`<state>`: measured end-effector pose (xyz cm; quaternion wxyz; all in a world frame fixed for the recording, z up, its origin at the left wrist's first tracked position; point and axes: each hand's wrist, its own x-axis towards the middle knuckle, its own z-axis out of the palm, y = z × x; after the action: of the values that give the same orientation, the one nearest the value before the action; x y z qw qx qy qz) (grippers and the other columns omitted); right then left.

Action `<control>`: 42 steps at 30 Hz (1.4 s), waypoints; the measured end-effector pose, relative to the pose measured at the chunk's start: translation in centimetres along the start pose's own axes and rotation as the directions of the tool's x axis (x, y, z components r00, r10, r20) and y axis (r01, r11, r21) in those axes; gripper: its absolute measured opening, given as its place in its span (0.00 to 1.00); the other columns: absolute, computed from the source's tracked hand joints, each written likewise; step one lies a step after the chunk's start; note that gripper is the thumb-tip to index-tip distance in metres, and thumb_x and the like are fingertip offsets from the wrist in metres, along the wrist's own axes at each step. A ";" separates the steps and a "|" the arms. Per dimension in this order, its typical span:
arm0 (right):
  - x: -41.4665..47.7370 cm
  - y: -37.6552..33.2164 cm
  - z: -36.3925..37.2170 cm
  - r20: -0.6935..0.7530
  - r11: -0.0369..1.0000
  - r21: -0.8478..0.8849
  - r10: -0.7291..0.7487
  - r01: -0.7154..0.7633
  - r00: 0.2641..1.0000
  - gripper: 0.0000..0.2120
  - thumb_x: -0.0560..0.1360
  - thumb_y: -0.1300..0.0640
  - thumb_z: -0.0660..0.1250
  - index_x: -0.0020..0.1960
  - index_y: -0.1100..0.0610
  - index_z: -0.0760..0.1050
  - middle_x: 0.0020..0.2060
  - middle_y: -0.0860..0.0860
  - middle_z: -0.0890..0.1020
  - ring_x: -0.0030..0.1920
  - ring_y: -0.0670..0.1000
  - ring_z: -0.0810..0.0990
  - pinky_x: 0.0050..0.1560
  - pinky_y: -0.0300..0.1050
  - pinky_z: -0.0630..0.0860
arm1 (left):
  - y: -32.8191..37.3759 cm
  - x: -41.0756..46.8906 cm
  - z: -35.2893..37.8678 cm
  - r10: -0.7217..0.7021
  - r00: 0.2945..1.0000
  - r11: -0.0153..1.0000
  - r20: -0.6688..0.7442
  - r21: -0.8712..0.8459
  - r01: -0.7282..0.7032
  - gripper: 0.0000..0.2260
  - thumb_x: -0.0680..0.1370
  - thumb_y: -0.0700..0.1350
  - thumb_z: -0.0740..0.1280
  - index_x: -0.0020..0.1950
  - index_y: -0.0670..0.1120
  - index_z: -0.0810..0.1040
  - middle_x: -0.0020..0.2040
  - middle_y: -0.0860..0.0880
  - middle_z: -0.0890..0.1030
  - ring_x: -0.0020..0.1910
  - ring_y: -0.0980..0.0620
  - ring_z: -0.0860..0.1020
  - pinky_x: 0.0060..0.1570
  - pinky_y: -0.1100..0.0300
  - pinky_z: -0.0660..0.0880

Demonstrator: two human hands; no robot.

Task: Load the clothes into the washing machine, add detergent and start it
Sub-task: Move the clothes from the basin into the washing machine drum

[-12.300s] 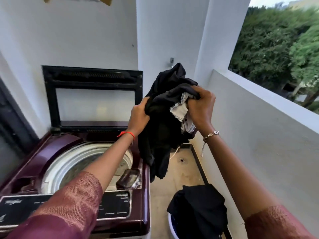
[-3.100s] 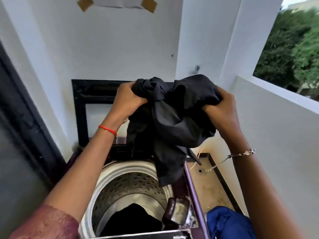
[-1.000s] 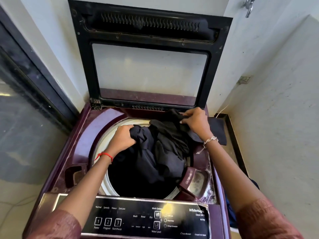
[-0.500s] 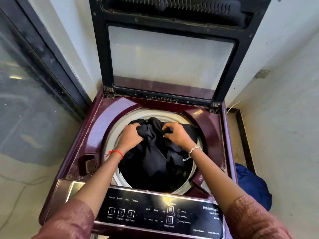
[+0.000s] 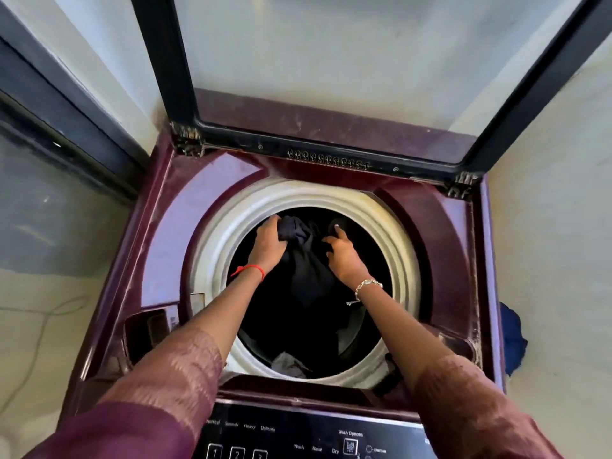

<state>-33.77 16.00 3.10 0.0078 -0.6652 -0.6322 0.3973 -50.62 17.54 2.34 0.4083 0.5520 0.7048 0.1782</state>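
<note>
Top-loading washing machine (image 5: pixel 159 260) seen from above, lid (image 5: pixel 178 77) raised upright at the far edge. Both forearms reach down through the round drum opening (image 5: pixel 215 260), roughly parallel, wrists below the rim. The left hand (image 5: pixel 268 243) is palm-down with its fingers curled; its grip is closed on a bunched end of the black garment (image 5: pixel 308 270). The right hand (image 5: pixel 344 256) lies just beside it with its fingers spread and lightly bent, fingertips resting on the dark cloth; its grip is loose.

Count: two hands, one black garment picked out between them, one pale piece of cloth (image 5: pixel 288 362) at the near side of the drum, one blue cloth (image 5: pixel 511 339) on the floor to the right of the machine. Three numbered buttons (image 5: pixel 236 453) show on the control panel (image 5: pixel 298 435).

The garment lies inside the drum. Its visible fold runs lengthwise from the far side toward the panel, with the bunched end pointing away.
</note>
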 end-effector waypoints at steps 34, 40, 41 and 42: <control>-10.7 0.3 -7.5 -0.257 0.997 0.082 0.026 -0.005 0.966 0.14 0.75 0.61 0.64 0.60 0.64 0.74 0.57 0.61 0.79 0.58 0.59 0.77 0.58 0.47 0.72 | 11.4 -8.2 0.1 0.409 0.832 0.790 0.374 0.312 -0.528 0.19 0.75 0.49 0.67 0.65 0.48 0.72 0.64 0.48 0.75 0.63 0.47 0.73 0.59 0.49 0.73; -17.0 4.5 -11.7 -0.569 0.893 0.412 0.095 0.183 0.817 0.09 0.72 0.65 0.68 0.52 0.63 0.79 0.48 0.58 0.84 0.48 0.52 0.82 0.46 0.33 0.73 | 18.1 -12.0 3.1 0.631 0.707 0.679 0.321 0.213 -0.703 0.16 0.73 0.44 0.69 0.60 0.43 0.76 0.58 0.45 0.78 0.58 0.47 0.76 0.57 0.56 0.71; -18.2 5.6 -12.5 -0.605 0.856 0.474 0.145 0.208 0.783 0.09 0.71 0.66 0.67 0.51 0.63 0.80 0.47 0.58 0.84 0.45 0.50 0.81 0.44 0.31 0.73 | 19.4 -12.8 4.1 0.657 0.685 0.659 0.313 0.203 -0.725 0.16 0.73 0.44 0.69 0.59 0.42 0.76 0.57 0.45 0.78 0.57 0.46 0.76 0.57 0.57 0.70; -19.2 6.8 -13.1 -0.633 0.819 0.524 0.192 0.233 0.750 0.09 0.71 0.67 0.67 0.51 0.63 0.80 0.46 0.58 0.84 0.44 0.48 0.80 0.44 0.31 0.74 | 20.6 -13.5 5.2 0.682 0.663 0.639 0.308 0.191 -0.746 0.16 0.72 0.43 0.70 0.59 0.41 0.76 0.57 0.44 0.79 0.56 0.46 0.77 0.57 0.57 0.70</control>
<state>-18.80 4.81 18.54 0.4348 -0.7200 -0.4456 0.3065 -32.77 10.80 18.78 0.2858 0.8569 0.3992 0.1574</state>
